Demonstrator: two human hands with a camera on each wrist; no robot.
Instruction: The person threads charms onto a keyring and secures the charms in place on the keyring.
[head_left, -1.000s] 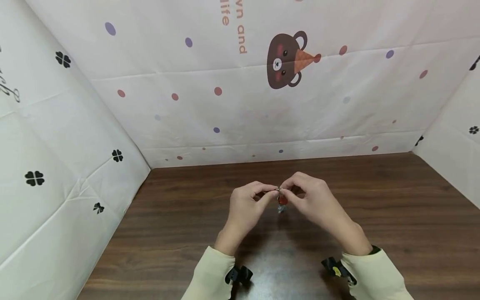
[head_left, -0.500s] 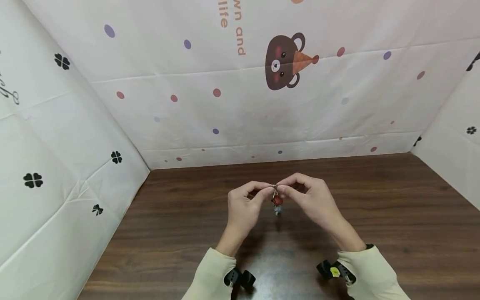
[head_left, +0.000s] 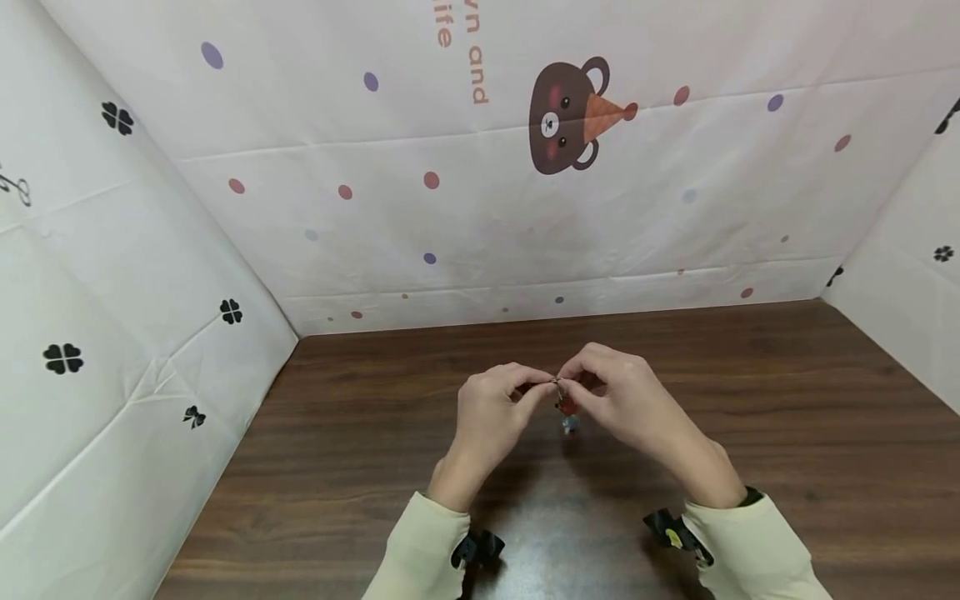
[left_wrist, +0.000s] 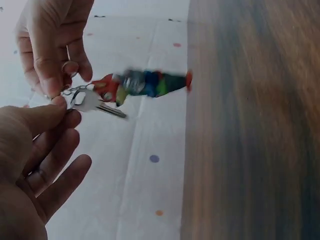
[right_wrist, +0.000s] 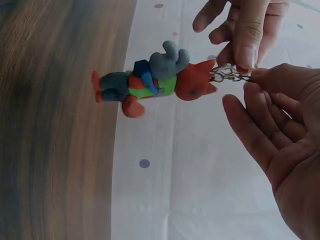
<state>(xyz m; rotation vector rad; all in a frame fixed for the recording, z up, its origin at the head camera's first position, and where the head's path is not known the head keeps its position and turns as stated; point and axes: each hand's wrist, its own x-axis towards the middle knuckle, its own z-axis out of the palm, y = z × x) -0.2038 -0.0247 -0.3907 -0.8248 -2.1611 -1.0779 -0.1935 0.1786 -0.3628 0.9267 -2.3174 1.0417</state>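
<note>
My left hand (head_left: 491, 408) and right hand (head_left: 630, 400) meet fingertip to fingertip over the table, both pinching the small metal ring of a keychain. Below them dangles its charm (head_left: 567, 407), a figurine (right_wrist: 152, 86) with an orange fox-like head, green top, dark trousers and a grey big-eared figure on its back. A short metal chain (right_wrist: 229, 75) joins the figurine's head to the ring. In the left wrist view a silver key (left_wrist: 102, 105) hangs beside the blurred figurine. Fingertips cover most of the ring.
The dark wooden table (head_left: 360, 467) extends around the hands. White printed cloth (head_left: 450, 217) encloses the back and both sides. Each wrist carries a black camera strap, such as the left one (head_left: 477, 548), at the edge of a pale sleeve.
The hands shifted slightly left, with the ring showing between the fingertips half a second ago, then came back right and closer together. The hanging figurine swung along and now tilts to the right.
</note>
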